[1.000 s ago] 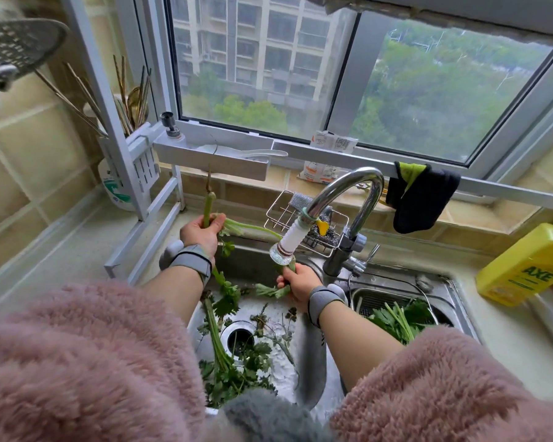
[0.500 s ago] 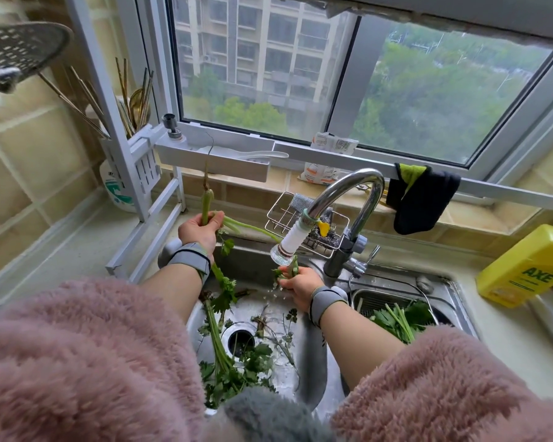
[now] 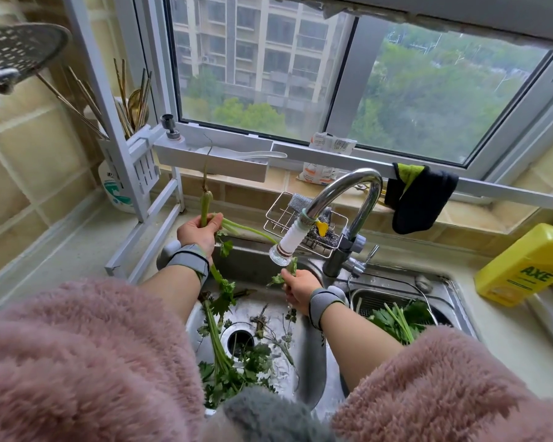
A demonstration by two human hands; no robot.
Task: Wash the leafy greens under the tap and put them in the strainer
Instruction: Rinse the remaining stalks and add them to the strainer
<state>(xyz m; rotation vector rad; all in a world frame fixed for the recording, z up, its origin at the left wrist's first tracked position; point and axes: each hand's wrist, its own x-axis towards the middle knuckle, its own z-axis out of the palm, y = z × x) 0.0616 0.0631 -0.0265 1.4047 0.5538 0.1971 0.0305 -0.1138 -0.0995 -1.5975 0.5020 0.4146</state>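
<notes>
Our left hand grips a stalk. At three o'clock, under the tap, our right hand pinches leaves.

The left hand grips a long green leafy stalk near its root end, while the right hand pinches its leafy tip under the curved chrome tap with a white nozzle. More loose wet greens lie in the stainless steel sink basin. Washed greens sit in the metal strainer in the right basin.
</notes>
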